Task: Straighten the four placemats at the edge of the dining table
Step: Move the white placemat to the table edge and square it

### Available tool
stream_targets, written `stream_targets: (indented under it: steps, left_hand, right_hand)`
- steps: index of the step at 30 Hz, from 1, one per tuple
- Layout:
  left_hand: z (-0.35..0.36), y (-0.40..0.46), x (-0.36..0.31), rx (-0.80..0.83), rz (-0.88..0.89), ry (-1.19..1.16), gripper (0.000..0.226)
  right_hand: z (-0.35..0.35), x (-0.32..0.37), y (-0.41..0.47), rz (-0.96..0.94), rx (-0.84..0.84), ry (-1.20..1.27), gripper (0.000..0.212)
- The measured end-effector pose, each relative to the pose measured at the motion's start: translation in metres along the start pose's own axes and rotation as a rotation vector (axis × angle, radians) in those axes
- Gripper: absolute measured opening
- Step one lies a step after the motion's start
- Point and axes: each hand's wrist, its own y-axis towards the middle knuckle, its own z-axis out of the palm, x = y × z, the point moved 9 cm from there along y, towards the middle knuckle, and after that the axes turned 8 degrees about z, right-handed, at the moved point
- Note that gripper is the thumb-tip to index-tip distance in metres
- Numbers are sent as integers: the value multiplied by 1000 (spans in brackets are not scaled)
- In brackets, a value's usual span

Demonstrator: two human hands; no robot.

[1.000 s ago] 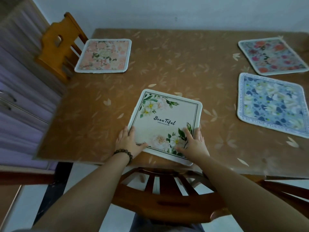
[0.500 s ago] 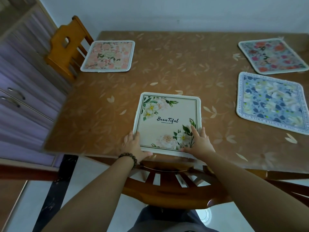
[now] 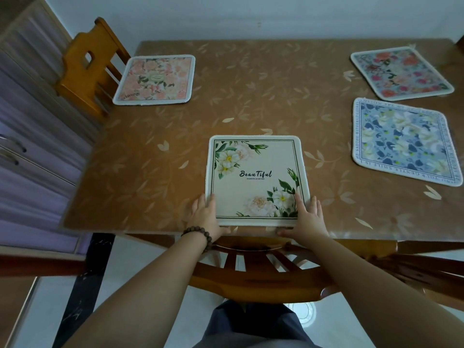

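Head view looks down on a brown dining table (image 3: 251,101) with a leaf-patterned cover. The cream placemat (image 3: 254,180) printed "BeauTiful" lies at the near edge, its near side parallel to that edge. The left hand (image 3: 204,217) rests flat on the mat's near-left corner, fingers straight, thumb along the near side. The right hand (image 3: 307,218) rests flat on the near-right corner, fingers straight, thumb along the near side. A bead bracelet (image 3: 199,236) circles the left wrist. The pink placemat (image 3: 155,80) lies square at the far-left corner. The red floral placemat (image 3: 401,72) lies skewed at the far-right corner. The blue placemat (image 3: 404,140) lies skewed at the right edge, just nearer.
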Motion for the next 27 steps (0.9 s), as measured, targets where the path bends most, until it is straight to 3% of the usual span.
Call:
stream_targets:
  steps: [12,19,23,27]
  left_hand:
    - [1,-3,3,7,5,42,108]
    - [-1,-9,3,-6,0,68,94]
    - [-3,-9,0,-20,3,96,87]
    - [0,-9,1,44,-22,104,99]
  right_hand:
    - [5,8,-16,-7,8,52,109]
    - [2,5,-21,-8,-44,22,94]
    - [1,6,-22,5,-59,12,96]
    - [0,7,-19,4,-43,-25,104]
